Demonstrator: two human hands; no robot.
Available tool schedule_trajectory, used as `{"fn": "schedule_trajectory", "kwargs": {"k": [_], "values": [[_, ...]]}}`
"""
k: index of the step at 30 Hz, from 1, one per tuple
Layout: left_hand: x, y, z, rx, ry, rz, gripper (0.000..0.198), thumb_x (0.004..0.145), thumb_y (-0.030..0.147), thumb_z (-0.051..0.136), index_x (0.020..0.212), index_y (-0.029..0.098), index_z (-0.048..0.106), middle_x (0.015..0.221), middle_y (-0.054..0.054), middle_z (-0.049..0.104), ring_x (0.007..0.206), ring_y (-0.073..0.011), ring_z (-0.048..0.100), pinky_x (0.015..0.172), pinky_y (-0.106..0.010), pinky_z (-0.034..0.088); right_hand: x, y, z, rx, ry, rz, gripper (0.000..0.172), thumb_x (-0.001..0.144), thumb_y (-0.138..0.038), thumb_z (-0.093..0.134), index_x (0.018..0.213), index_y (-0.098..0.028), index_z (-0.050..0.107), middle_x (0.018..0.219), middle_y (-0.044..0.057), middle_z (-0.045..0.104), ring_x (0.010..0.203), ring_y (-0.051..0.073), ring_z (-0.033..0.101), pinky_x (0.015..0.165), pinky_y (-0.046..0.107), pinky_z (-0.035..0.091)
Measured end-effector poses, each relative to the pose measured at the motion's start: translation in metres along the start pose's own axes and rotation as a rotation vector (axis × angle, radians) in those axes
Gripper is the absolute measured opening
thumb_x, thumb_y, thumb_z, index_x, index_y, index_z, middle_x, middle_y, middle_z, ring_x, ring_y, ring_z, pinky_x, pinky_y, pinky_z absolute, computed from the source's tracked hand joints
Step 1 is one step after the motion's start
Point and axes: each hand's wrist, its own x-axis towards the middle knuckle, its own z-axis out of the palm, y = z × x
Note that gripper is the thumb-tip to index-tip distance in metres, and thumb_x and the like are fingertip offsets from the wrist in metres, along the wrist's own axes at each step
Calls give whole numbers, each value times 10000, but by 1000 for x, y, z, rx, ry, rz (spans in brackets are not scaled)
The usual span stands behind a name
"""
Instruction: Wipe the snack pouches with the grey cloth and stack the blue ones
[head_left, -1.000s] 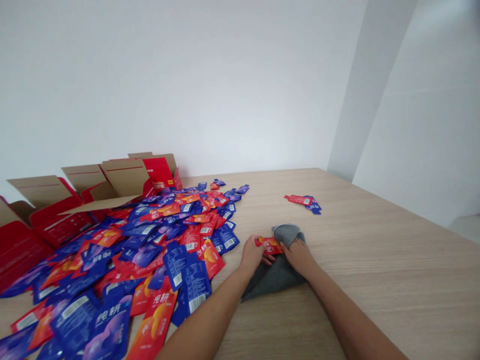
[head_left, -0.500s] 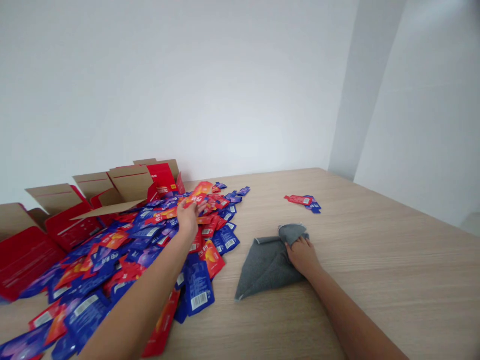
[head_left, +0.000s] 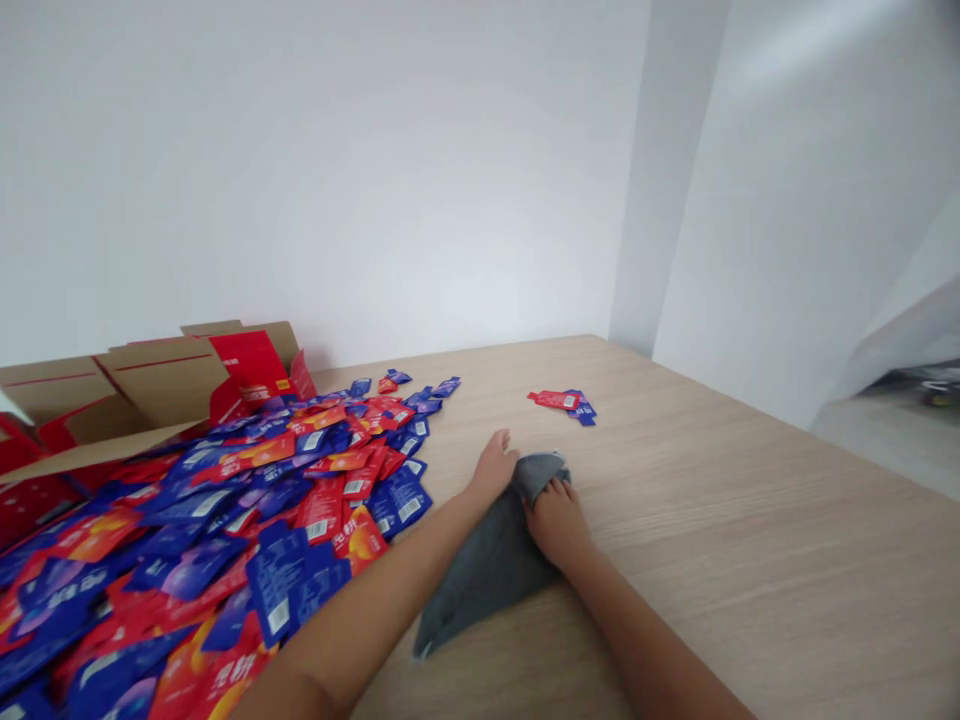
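Note:
A grey cloth piece (head_left: 487,565), folded like a pouch, lies on the table in front of me. My right hand (head_left: 556,518) grips its upper right part, fingers over the folded-back flap (head_left: 538,474). My left hand (head_left: 495,466) is at the cloth's upper left edge, close beside the flap. Its fingers look curled, and what they hold, if anything, is hidden. Left of my left forearm spreads a big heap of red and blue sachets (head_left: 322,510), many with white barcode labels.
Open red cardboard boxes (head_left: 247,365) with brown insides stand behind the heap at the left. Past the cloth, a red sachet (head_left: 553,399) overlaps a blue sachet (head_left: 583,409) on the wooden table (head_left: 720,520). A white wall (head_left: 420,180) rises behind the table.
My left hand has moved right from above the heap to the cloth; the red-orange sachet it held is out of sight. My right hand stays on the cloth. The view has turned right.

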Motion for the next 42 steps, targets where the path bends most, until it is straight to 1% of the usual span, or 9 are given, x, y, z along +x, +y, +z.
{"fn": "schedule_trajectory", "kwargs": {"k": [3, 7, 11, 18, 22, 27, 33, 38, 42], "values": [[18, 7, 42, 204, -90, 152, 369, 750, 53, 611, 1106, 134, 558, 1232, -124, 535, 1199, -257, 438, 1023, -407, 333, 0, -4, -1, 23, -27, 21, 410, 860, -254, 390, 1151, -59, 603, 1159, 201, 598, 1170, 329, 453, 1014, 450, 268], [49, 18, 87, 451, -173, 291, 311, 869, 286, 548, 1160, 180, 525, 1261, -87, 486, 1112, -250, 489, 923, -475, 409, 0, -9, -4, 77, -13, 48, 405, 863, -239, 389, 1154, -52, 601, 1154, 184, 606, 1181, 311, 442, 1038, 436, 243], [83, 24, 120, 663, -218, 326, 333, 882, 327, 525, 1188, 196, 500, 1260, -89, 472, 1073, -236, 506, 893, -465, 427, 3, -11, -6, 165, -18, 37, 375, 853, -223, 431, 1182, -140, 592, 1191, 134, 594, 1205, 299, 418, 1050, 440, 221], [131, 21, 149, 932, -434, 217, 493, 906, 388, 423, 1371, 274, 309, 1488, -87, 176, 1318, -392, 165, 997, -628, 186, 6, -11, -3, 256, 14, 21, 389, 886, -321, 416, 1263, -284, 504, 1275, 51, 545, 1208, 310, 415, 1037, 508, 231], [137, 19, 151, 1028, -568, 172, 527, 878, 442, 472, 1359, 283, 329, 1487, -79, 170, 1306, -384, 202, 993, -644, 181, 6, -11, -4, 252, 16, 12, 409, 882, -331, 424, 1287, -297, 473, 1299, 41, 523, 1208, 313, 412, 1031, 509, 245], [132, 14, 121, 1105, -598, 167, 512, 873, 414, 511, 1326, 224, 369, 1424, -97, 285, 1258, -318, 316, 1008, -584, 235, 5, -10, -1, 215, -12, 45, 382, 852, -254, 440, 1199, -183, 581, 1210, 120, 586, 1210, 301, 417, 1050, 467, 214], [110, -11, 28, 1175, -577, 123, 519, 916, 468, 331, 1395, 283, 257, 1491, -96, 162, 1316, -375, 193, 970, -619, 246, 6, -7, 2, 243, 79, 104, 386, 847, -215, 402, 1146, -89, 611, 1164, 165, 607, 1162, 283, 478, 1031, 403, 267], [52, -23, -34, 1182, -610, 228, 511, 914, 444, 284, 1403, 302, 234, 1490, -65, 188, 1328, -341, 186, 981, -570, 266, 14, 6, 1, 426, 135, 384, 577, 911, -330, 198, 829, -64, 703, 772, 222, 682, 737, 283, 647, 694, 365, 467], [-5, -18, -51, 1159, -636, 321, 489, 918, 422, 277, 1384, 273, 293, 1463, -75, 256, 1311, -331, 229, 984, -542, 288, 15, 18, -1, 669, 404, 456, 570, 879, -454, 255, 819, -98, 696, 742, 188, 686, 759, 265, 646, 659, 319, 465]]}}
